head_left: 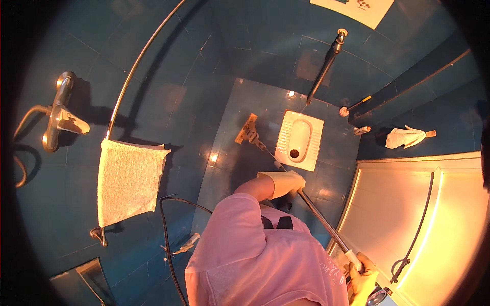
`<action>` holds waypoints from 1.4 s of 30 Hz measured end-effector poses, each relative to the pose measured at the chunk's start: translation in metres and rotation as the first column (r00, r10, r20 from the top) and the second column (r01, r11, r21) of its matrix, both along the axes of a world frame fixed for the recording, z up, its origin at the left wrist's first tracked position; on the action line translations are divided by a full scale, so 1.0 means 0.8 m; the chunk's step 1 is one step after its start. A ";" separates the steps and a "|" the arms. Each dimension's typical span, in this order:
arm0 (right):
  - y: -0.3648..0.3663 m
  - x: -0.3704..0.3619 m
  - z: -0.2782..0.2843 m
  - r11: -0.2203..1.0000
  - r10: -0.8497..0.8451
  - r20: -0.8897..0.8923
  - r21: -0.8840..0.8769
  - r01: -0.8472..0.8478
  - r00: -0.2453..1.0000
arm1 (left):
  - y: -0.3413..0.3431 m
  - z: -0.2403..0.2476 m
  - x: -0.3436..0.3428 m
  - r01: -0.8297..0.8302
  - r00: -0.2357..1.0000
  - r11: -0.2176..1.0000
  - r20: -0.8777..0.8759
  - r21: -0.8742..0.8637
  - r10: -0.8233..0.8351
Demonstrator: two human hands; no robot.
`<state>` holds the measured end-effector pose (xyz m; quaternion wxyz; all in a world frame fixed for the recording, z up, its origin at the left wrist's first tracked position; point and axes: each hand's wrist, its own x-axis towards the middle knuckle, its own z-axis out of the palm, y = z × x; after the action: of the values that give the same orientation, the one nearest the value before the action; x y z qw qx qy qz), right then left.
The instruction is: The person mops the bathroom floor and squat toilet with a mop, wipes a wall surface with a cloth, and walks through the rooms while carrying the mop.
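A long metal-handled mop (pixel 320 210) runs diagonally from lower right to upper left. Its flat, narrow head (pixel 247 129) is over the dark tiled floor, left of the white squat toilet (pixel 301 141). My left hand (pixel 287 184), in a pale yellow glove, is wrapped round the middle of the pole. Down at the pole's white end grip, my right hand (pixel 363 278) closes on it, also in a yellow glove. Whether the mop head touches the floor is hard to tell.
A white towel (pixel 130 183) hangs on a curved rail at left, near a shower mixer (pixel 64 112). Along the right stand a toilet brush (pixel 344 111), a cloth (pixel 403 137) and a white door (pixel 393 204). A black hose (pixel 163 229) loops beside my left side.
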<state>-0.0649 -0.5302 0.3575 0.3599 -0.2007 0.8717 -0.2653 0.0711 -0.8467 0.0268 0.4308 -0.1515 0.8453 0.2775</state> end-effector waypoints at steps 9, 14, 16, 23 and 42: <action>-0.095 0.108 -0.078 0.989 0.080 -0.097 0.131 -0.066 0.992 | -0.080 -0.037 0.109 -0.303 0.940 0.950 -0.182 -0.069 0.287; -0.128 0.132 -0.125 0.999 -0.051 0.068 0.004 0.051 0.996 | -0.125 0.038 0.188 -0.668 0.696 0.739 -0.427 -0.089 0.577; -0.149 0.149 -0.136 0.999 -0.029 0.074 -0.025 0.031 0.997 | -0.142 0.037 0.200 -0.630 0.732 0.769 -0.412 -0.106 0.543; -0.196 0.192 -0.176 0.991 0.108 0.115 0.061 -0.116 0.987 | -0.184 -0.206 0.158 -0.979 0.199 0.200 -0.027 0.038 0.980; 0.132 0.064 -0.096 0.767 0.635 0.006 0.113 -0.632 0.772 | 0.325 -0.086 0.209 -0.644 0.764 0.721 -0.254 -0.256 0.593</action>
<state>-0.0134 -0.4243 0.2809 0.4245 -0.4673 0.7716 -0.0775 0.2380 -0.5863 -0.0419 0.2147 -0.4732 0.8101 0.2716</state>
